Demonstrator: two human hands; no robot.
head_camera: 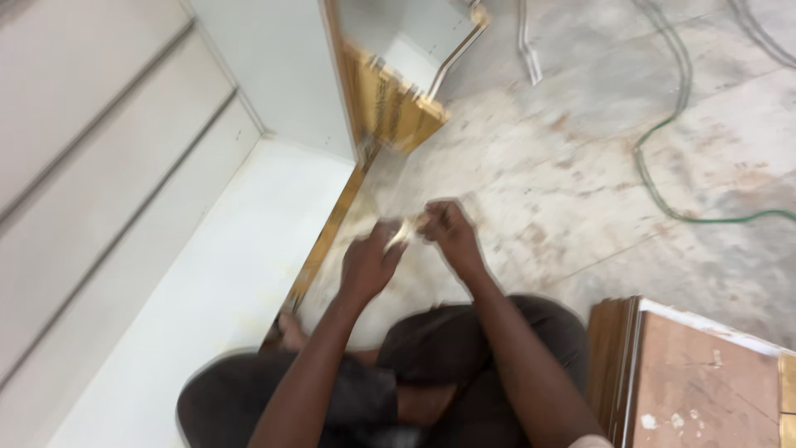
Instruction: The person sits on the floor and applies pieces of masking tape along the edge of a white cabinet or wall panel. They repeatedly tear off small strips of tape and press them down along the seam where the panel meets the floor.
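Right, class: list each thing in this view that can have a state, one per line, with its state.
Left hand: closed on a small pale blurred object.
Right hand: fingers curled at the same object.
Green cable: lying loose on the floor.
Brown plywood boards: stacked.
White panel: lying flat.

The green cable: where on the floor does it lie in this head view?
The green cable lies on the bare floor at upper right, looping beyond the stacked wooden boards, well right of both hands.
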